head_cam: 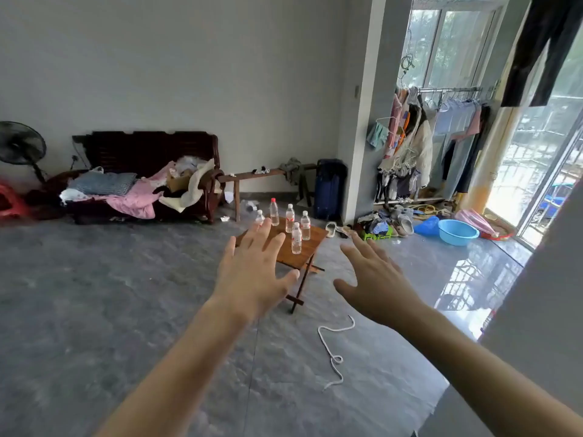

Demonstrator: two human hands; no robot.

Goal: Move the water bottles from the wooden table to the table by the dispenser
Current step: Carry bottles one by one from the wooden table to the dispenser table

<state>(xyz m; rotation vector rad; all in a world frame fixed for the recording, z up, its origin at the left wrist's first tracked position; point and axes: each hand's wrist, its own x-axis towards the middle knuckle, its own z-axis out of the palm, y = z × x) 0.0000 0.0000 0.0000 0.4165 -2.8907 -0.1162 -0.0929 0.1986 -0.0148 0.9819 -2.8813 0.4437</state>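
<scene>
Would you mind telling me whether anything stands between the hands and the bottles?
Nothing visible does. Both the left hand and right hand are open over bare floor before the wooden table, where the bottles stand.

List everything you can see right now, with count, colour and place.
water bottles: five, clear, one red-capped, on wooden table
wooden table: one, brown, mid-floor
sofa: one, dark wood, at back wall, heaped with cloth
bench: one, brown, beside sofa
suitcase: one, dark blue, by pillar
basin: one, blue, near window
cord: one, white, on floor
fan: one, black, far left
left hand: open, empty
right hand: open, empty
</scene>
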